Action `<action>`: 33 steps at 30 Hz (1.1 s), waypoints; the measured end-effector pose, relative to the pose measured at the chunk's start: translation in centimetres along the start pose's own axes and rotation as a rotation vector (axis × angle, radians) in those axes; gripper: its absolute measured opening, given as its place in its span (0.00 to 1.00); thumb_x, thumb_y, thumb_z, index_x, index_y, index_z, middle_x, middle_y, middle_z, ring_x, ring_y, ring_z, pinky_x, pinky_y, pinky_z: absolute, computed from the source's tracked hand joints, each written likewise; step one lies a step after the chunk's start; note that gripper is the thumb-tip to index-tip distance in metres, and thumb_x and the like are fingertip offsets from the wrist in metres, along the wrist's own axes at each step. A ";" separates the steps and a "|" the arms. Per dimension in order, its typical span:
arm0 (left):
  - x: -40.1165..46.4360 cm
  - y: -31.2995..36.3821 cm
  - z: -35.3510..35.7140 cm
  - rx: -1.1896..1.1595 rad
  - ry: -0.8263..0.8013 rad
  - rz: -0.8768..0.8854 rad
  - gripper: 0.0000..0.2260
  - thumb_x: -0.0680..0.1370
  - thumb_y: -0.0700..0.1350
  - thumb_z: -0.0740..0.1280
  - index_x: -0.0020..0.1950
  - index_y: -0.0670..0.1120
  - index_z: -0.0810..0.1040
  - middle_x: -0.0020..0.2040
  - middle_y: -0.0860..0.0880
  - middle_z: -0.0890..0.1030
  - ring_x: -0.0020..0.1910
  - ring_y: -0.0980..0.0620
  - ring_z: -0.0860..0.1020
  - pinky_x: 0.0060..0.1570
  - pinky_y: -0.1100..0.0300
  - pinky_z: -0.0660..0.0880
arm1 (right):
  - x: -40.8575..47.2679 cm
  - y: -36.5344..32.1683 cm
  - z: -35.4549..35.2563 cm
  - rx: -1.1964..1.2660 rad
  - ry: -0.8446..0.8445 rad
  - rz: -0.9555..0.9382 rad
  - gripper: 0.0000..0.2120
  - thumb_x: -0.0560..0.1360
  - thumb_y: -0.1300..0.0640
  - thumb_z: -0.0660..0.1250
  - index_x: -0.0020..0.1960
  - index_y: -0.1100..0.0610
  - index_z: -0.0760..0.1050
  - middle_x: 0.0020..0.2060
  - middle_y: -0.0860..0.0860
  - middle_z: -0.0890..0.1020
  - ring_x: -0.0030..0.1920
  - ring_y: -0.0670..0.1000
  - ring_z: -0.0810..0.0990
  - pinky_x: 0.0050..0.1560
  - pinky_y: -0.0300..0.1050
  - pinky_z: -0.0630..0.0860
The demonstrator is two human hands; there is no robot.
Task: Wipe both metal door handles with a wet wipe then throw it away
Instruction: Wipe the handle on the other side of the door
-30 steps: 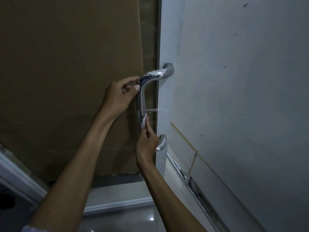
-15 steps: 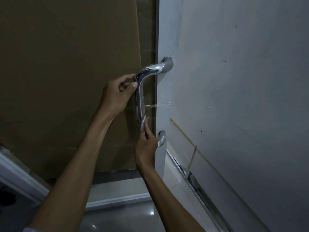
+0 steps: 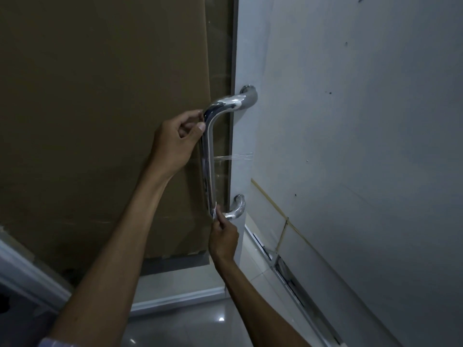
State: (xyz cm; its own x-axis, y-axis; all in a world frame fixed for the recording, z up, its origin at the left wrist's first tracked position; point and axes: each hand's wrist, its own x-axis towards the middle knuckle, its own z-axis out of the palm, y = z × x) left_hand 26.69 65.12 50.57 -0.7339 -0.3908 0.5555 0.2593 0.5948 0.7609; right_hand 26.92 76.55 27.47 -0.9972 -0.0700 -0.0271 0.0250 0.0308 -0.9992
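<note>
No legible text or labels.

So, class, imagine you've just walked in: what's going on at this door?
A person is cleaning a curved metal door handle. The left hand holds the handle near its upper bend, steadying it. The right hand pinches a small white wet wipe against the handle's lower bend, just above where it joins the door. A strip of clear tape runs from the bar to the door. No bin is in view.
</note>
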 end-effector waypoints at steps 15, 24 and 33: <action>0.3 -0.9 0.0 -0.010 0.001 -0.007 0.15 0.82 0.45 0.70 0.69 0.48 0.82 0.51 0.48 0.85 0.44 0.57 0.78 0.51 0.63 0.77 | 2.0 2.0 -5.2 -0.793 -0.204 -0.409 0.25 0.85 0.57 0.60 0.78 0.37 0.64 0.38 0.47 0.77 0.37 0.46 0.77 0.36 0.38 0.67; 0.2 -0.7 0.0 0.007 -0.005 -0.015 0.15 0.82 0.45 0.70 0.70 0.49 0.81 0.52 0.50 0.84 0.44 0.60 0.77 0.48 0.70 0.75 | 4.5 2.9 -7.5 -1.004 -0.234 -0.618 0.28 0.84 0.58 0.62 0.80 0.39 0.62 0.38 0.50 0.82 0.33 0.46 0.77 0.35 0.39 0.74; 0.4 -0.9 0.1 0.009 0.005 -0.004 0.15 0.82 0.45 0.70 0.69 0.48 0.81 0.53 0.50 0.85 0.47 0.62 0.80 0.53 0.65 0.77 | 8.3 1.9 -9.7 -1.206 -0.250 -0.655 0.27 0.83 0.57 0.61 0.77 0.35 0.61 0.45 0.52 0.86 0.38 0.53 0.83 0.39 0.50 0.82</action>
State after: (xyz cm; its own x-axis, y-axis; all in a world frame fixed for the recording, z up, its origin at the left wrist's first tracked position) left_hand 26.11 64.49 50.05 -0.7318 -0.3971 0.5539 0.2501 0.5996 0.7602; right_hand 18.04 85.68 25.62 -0.7618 -0.5753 0.2979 -0.6384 0.7448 -0.1944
